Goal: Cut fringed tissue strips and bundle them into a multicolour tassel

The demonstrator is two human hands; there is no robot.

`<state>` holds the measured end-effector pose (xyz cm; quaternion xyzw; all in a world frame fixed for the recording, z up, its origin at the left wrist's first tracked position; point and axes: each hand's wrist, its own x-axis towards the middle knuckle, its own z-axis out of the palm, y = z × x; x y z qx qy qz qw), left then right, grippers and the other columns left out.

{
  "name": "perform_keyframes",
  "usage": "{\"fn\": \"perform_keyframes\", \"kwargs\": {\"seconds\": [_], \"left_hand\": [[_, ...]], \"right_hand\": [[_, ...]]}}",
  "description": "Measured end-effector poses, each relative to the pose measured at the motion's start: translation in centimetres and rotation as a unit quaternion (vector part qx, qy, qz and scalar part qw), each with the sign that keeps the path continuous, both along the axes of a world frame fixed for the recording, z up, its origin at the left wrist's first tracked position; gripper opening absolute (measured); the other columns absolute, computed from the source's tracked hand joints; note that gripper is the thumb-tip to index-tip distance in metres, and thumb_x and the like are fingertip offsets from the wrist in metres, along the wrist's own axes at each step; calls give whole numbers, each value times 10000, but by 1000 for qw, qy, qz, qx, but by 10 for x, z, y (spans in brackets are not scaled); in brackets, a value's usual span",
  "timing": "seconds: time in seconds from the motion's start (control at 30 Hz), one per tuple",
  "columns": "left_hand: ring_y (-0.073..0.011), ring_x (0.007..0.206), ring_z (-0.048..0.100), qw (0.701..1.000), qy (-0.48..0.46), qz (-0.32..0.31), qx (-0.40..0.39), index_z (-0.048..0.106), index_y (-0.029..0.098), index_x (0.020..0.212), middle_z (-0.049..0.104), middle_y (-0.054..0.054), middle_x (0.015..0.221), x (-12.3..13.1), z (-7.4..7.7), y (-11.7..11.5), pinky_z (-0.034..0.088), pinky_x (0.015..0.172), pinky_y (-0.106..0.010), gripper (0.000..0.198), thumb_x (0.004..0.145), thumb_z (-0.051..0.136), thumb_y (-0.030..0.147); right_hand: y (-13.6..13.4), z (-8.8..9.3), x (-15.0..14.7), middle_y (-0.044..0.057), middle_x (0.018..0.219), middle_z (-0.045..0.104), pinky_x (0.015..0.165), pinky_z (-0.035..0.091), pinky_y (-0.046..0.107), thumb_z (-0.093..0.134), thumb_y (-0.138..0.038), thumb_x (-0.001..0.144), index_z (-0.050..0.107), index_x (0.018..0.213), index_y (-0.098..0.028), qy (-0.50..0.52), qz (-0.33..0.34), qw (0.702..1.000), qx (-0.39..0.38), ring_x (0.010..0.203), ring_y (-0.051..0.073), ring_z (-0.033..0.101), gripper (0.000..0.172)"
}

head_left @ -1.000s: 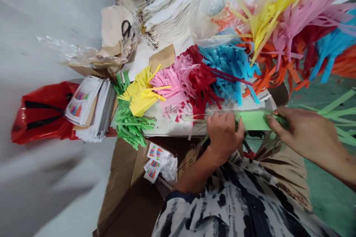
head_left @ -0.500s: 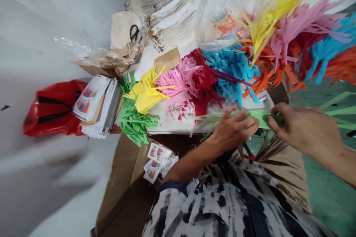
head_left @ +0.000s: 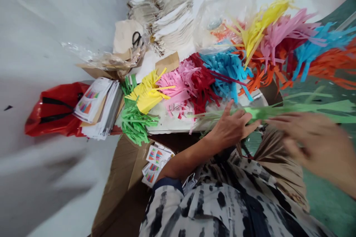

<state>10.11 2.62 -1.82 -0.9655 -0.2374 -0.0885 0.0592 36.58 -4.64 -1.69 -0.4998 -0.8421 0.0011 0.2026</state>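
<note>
My left hand (head_left: 232, 126) is at the table's front edge, closed on a light green tissue-paper fringe (head_left: 254, 114), with the index finger lifted. The fringe's thin strips trail left under this hand and stretch far right past the table. Just below the right-hand strips is my right hand (head_left: 311, 142), blurred by motion. Its fingers look stretched out and the thumb apart, with nothing visible in them. Behind the hands lie cut fringe bunches: blue (head_left: 226, 66), dark red (head_left: 201, 85), pink (head_left: 180, 77), yellow (head_left: 146, 96) and green (head_left: 136, 122).
More yellow (head_left: 257, 22), pink (head_left: 289, 31), blue (head_left: 319, 44) and orange (head_left: 330, 64) fringes overhang the table's right. Paper stacks (head_left: 174, 14) and a clear plastic bag (head_left: 225, 7) lie behind. Printed cards (head_left: 93, 98) rest beside a red bag (head_left: 57, 107). Below stands a cardboard box (head_left: 122, 177).
My right hand has come off the light green fringe and moved right and down. The fringe's right strips now lie straighter. My left hand's index finger has lifted.
</note>
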Motion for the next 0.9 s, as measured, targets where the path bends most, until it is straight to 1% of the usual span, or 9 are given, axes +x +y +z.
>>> {"fn": "perform_keyframes", "kwargs": {"seconds": [0.1, 0.23, 0.3, 0.37, 0.47, 0.53, 0.6, 0.7, 0.9], "left_hand": [[-223, 1150, 640, 1000, 0, -4, -4, 648, 291, 1418, 683, -49, 1177, -6, 1, -3, 220, 1308, -626, 411, 1082, 418, 233], [-222, 1377, 564, 999, -4, -24, -21, 650, 230, 1392, 665, -48, 1414, -38, 2, 0, 181, 1360, -573, 393, 1051, 458, 194], [-221, 1398, 557, 999, -14, -17, -45, 709, 246, 1278, 700, -21, 1389, -63, 6, 4, 157, 1367, -601, 335, 1008, 523, 175], [-218, 1349, 592, 997, -21, 33, -72, 760, 264, 1085, 755, 0, 1276, -86, 13, 7, 140, 1362, -639, 242, 959, 585, 156], [-212, 1235, 632, 982, -41, 174, -61, 734, 242, 847, 777, 3, 1125, -99, 28, 6, 156, 1349, -655, 176, 918, 622, 126], [-218, 1189, 636, 976, -77, 203, -23, 726, 230, 820, 771, -10, 1111, -86, 34, 1, 230, 1331, -619, 145, 901, 646, 140], [-218, 1230, 626, 986, -105, 131, -14, 759, 236, 923, 761, -26, 1183, -61, 33, -7, 335, 1298, -523, 130, 917, 641, 182], [-216, 1420, 547, 996, -71, 15, -52, 734, 212, 1259, 673, -65, 1431, -20, 20, -15, 419, 1259, -414, 330, 1004, 524, 210], [-225, 1366, 609, 995, -48, 45, -70, 669, 89, 1362, 677, -148, 1421, 0, -13, -15, 492, 1215, -425, 410, 1042, 428, 178]], "right_hand": [[3, -18, -31, 145, 1278, 763, 1005, 548, 488, 534, -253, 962, 668, 1333, -138, -45, 37, 996, 67, 1180, 330, 701, 411], [10, -41, -10, 128, 1401, 715, 1012, 544, 449, 546, -245, 978, 620, 1421, -145, -56, 49, 995, 73, 1243, 297, 689, 461], [11, -44, -1, 121, 1398, 719, 1016, 533, 455, 559, -263, 983, 605, 1440, -163, -49, 62, 994, 80, 1248, 295, 687, 470], [12, -42, 2, 107, 1358, 742, 1001, 524, 460, 572, -281, 984, 613, 1424, -179, -41, 68, 994, 79, 1223, 298, 694, 454], [16, -37, -3, 82, 1292, 773, 971, 499, 466, 571, -299, 987, 636, 1373, -205, -35, 69, 994, 72, 1149, 286, 713, 403], [20, -34, -6, 75, 1278, 779, 965, 470, 479, 560, -312, 989, 649, 1337, -222, -40, 66, 995, 70, 1127, 279, 718, 370], [25, -30, -7, 79, 1313, 767, 956, 448, 489, 547, -328, 987, 663, 1298, -237, -48, 63, 995, 65, 1144, 282, 712, 344], [33, -25, -6, 87, 1366, 743, 972, 431, 509, 540, -359, 975, 686, 1216, -249, -59, 74, 994, 56, 1176, 292, 703, 302], [41, -21, -2, 82, 1308, 774, 1037, 434, 513, 594, -308, 975, 706, 1179, -220, -67, 119, 985, 107, 1137, 278, 730, 249]]}}
